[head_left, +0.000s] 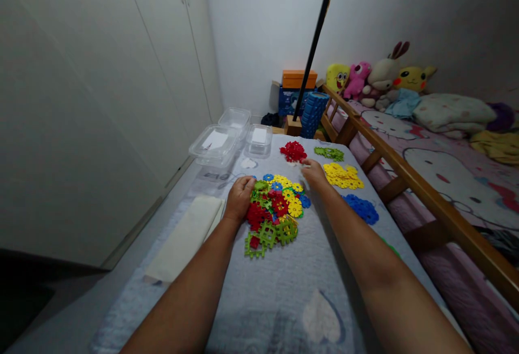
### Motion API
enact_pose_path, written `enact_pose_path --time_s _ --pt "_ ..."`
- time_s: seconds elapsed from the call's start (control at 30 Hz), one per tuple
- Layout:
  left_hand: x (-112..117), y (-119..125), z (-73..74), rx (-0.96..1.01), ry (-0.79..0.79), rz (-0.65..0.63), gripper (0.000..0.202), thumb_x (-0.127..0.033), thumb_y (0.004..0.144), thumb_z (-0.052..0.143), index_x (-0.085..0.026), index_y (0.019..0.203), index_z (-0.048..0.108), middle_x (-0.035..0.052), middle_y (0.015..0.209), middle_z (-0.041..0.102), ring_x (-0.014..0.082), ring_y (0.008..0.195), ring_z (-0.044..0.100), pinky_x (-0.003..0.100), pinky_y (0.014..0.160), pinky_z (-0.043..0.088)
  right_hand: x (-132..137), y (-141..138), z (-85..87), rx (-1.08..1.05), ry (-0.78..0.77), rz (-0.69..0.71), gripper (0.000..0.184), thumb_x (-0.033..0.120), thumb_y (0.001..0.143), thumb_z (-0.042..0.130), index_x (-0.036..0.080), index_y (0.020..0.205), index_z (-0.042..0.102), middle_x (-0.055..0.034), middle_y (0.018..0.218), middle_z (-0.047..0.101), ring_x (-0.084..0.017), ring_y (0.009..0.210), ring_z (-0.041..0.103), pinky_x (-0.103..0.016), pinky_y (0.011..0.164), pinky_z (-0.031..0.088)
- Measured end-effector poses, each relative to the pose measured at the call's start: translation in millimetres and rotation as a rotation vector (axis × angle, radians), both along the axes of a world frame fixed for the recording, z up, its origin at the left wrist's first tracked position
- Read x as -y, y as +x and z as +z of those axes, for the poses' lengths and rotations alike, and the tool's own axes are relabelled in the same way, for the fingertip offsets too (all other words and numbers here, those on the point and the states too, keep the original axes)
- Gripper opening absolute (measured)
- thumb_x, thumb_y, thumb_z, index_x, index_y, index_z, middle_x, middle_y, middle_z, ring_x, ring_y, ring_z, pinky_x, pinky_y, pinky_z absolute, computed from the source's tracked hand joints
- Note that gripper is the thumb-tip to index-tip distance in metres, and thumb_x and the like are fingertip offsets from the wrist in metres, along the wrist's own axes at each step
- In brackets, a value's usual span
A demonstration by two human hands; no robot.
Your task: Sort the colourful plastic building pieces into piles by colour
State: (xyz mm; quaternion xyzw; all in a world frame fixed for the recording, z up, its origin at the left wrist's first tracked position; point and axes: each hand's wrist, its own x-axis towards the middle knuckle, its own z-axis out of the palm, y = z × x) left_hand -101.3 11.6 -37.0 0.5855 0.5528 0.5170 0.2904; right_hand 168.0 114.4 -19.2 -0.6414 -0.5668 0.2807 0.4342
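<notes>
My left hand (241,197) rests at the left edge of a mixed pile of plastic building pieces (279,202), in red, yellow, green and blue. Its fingers are curled in, and whatever they hold is hidden. Out past the pile, my right hand (313,173) is closed with fingertips together beside a heap of red pieces (293,151); I cannot make out what is between them. Sorted by colour on the right lie light green pieces (329,153), yellow flower-shaped pieces (343,176) and blue pieces (360,209). Green pieces (391,246) show partly behind my right forearm.
Clear plastic containers (215,146) with white paper stand at the table's far left. A folded cream cloth or pad (184,238) lies by my left arm. A wooden bed rail (381,154) runs along the right side. A black pole (316,40) rises behind the table.
</notes>
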Motion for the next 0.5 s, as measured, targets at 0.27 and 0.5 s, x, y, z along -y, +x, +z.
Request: enact_pose_path --time_s 0.27,0.5 --pt "0.7 1.2 1.8 0.017 0.008 -0.001 0.047 -0.055 0.096 0.040 -0.020 0.092 0.071 0.0103 0.106 0.072 0.0261 0.109 0.065 0.041 0.104 0.048 59.4 -40.1 37.3 0.365 -0.105 0.680 0.024 0.028 0.079 0.071 0.015 0.099 0.078 -0.0043 0.087 0.073 -0.017 0.078 0.063 -0.026 0.071 0.046" --pt "-3.8 -3.0 -10.5 0.152 -0.011 0.031 0.057 -0.064 0.097 0.036 -0.019 0.106 0.071 0.0118 0.110 0.072 0.0257 0.106 0.066 0.040 0.094 0.053 73.4 -82.3 33.6 0.668 0.005 0.674 0.019 0.026 0.082 0.075 0.018 0.099 0.078 -0.0078 0.098 0.075 -0.021 0.090 0.065 -0.029 0.081 0.045"
